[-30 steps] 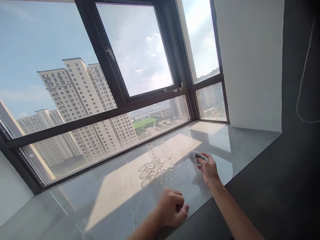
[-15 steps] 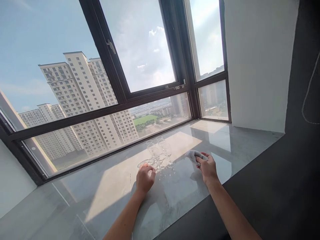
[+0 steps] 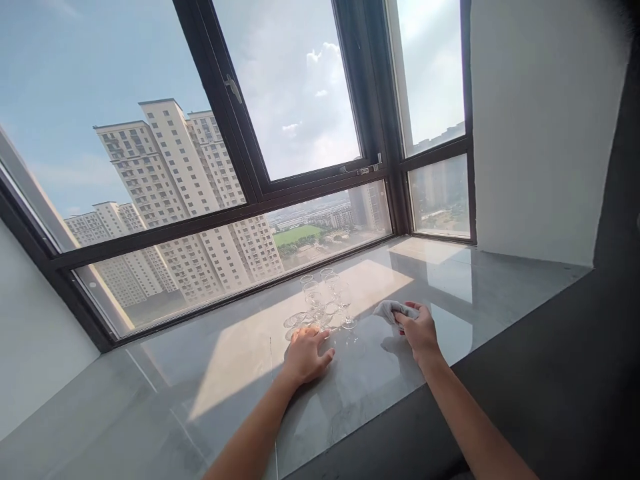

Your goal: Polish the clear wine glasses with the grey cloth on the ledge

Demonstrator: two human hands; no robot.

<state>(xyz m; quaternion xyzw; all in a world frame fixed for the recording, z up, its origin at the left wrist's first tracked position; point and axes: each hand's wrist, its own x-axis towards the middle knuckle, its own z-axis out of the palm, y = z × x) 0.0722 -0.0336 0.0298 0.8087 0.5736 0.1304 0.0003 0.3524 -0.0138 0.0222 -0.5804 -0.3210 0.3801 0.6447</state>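
Several clear stemmed glasses stand in a small cluster on the grey marble sill, near the window. My left hand lies on the sill just in front of the cluster, fingers curled toward the nearest glass; whether it grips one is hidden. My right hand is closed on a crumpled grey cloth, which rests on the sill to the right of the glasses.
A dark-framed window runs along the back of the sill, a white wall closes its right end. A dark surface borders the sill's front edge. Sunlight falls across the sill's middle.
My left hand has travelled from the sill's front edge up to the glasses. The right hand has stayed on the cloth. The view has shifted a little.
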